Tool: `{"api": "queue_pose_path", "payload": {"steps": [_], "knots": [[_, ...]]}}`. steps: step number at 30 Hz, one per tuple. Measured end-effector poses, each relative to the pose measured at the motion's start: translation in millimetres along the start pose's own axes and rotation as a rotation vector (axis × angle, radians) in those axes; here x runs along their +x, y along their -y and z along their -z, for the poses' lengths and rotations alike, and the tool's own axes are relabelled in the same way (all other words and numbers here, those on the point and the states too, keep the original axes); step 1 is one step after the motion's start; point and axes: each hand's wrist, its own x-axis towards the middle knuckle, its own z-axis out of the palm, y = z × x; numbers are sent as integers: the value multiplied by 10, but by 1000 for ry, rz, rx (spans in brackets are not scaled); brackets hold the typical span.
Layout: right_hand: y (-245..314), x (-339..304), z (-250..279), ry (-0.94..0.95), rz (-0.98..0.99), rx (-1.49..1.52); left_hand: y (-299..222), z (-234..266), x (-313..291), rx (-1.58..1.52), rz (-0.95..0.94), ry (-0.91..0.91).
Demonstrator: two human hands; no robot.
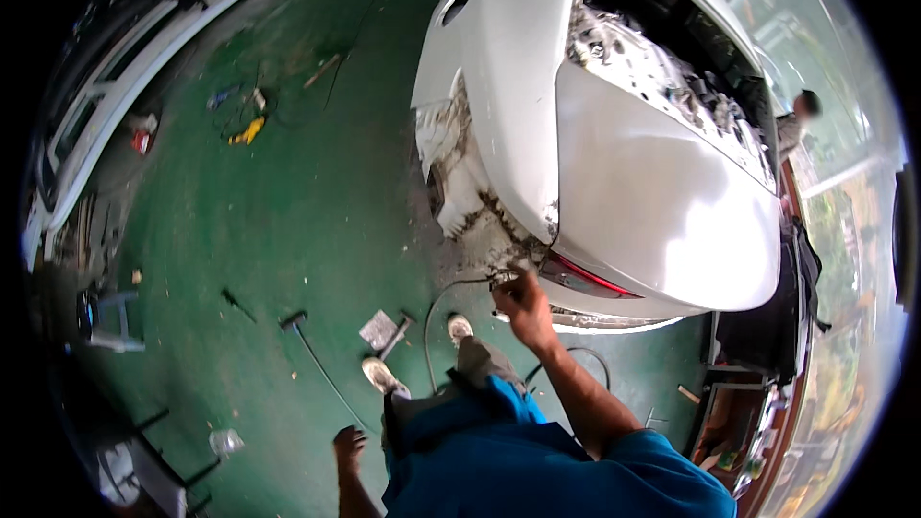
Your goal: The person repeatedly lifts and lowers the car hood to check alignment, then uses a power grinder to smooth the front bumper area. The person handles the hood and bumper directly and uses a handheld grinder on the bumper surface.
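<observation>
My right hand (523, 299) is closed at the rear left corner of a white car (662, 173), just beside its red tail light (590, 276). Something small sticks out under the fingers, too blurred to name. A dark hose (429, 331) curves from there down to the floor. Below the tail light, the car's side panel (460, 158) is torn, crumpled and dirty. My left hand (349, 443) hangs low at my left side with its fingers curled in, and no object shows in it. Close by, a long-handled hammer-like tool (321, 364) lies on the green floor.
Next to my shoes lie a hammer (396, 336) and a pale flat piece (377, 329). A yellow tool (247, 131) with cables is farther off. White metal rails (120, 101) line the left. A blue stool (115, 319) stands there. Another person (791, 129) is beyond the car.
</observation>
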Motion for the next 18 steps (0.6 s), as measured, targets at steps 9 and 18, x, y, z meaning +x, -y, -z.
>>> {"api": "queue_pose_path", "payload": {"steps": [9,18], "knots": [[-643,-666,-352,2,-303,-235,-1757,1966,1160,120,-12,144],[-1380,-947,16,-425,-710,624,-2620,-1395,314,1212,-944,250]]}}
